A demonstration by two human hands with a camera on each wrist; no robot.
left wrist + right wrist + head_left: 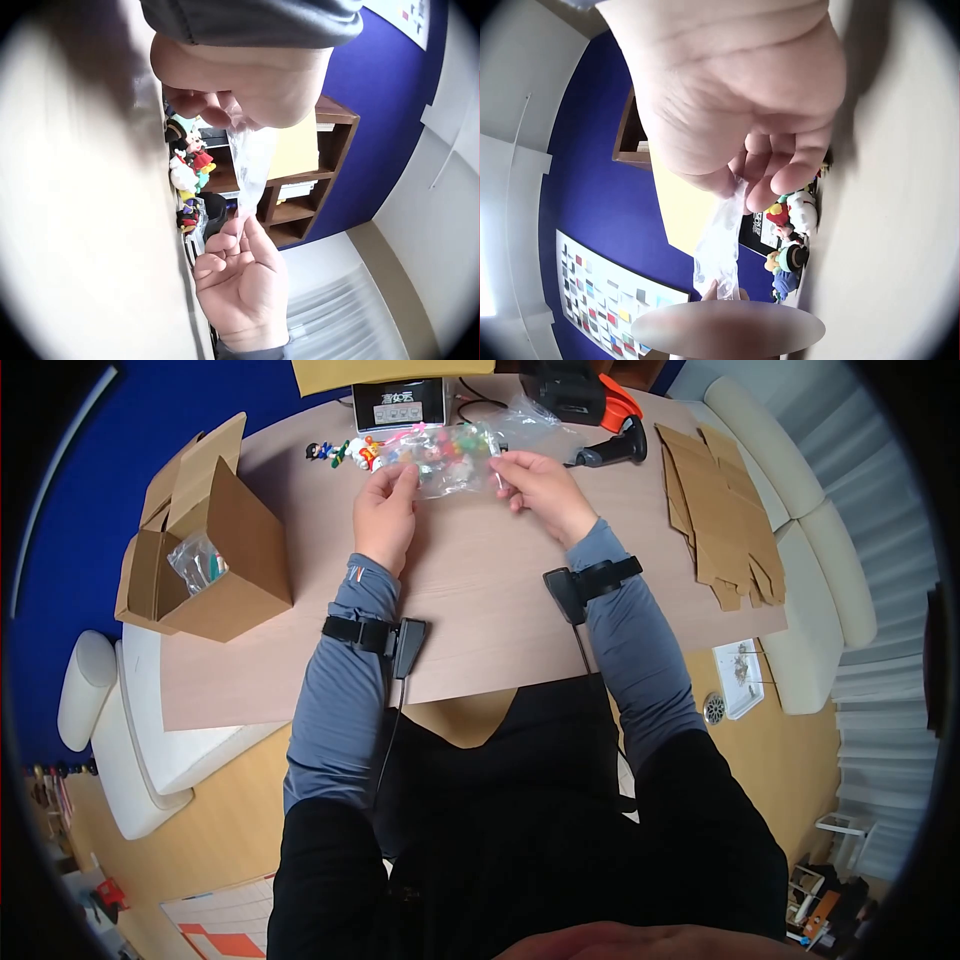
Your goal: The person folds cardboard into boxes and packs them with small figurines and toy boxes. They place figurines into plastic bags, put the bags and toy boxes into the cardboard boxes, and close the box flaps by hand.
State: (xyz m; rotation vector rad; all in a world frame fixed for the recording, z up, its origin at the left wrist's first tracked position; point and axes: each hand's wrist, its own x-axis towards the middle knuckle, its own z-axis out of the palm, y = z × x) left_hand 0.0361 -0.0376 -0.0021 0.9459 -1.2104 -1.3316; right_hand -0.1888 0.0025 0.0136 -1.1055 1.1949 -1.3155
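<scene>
A clear plastic bag (452, 482) is stretched between both hands over the far part of the table. My left hand (386, 520) pinches one side of it, and my right hand (548, 495) pinches the other between thumb and fingers. In the left wrist view the bag (253, 169) looks thin and see-through. Small colourful figurines (367, 454) stand on the tabletop just behind it, some showing through the plastic. From the right wrist, a white figurine (802, 211) and several others appear below the bag (718, 251).
An open cardboard box (245, 560) with a plastic-wrapped item stands at the left. Flattened cardboard (715, 510) lies at the right edge. A black-and-orange device (622, 405), another clear bag (540, 432) and a dark box with white print (400, 402) are at the back.
</scene>
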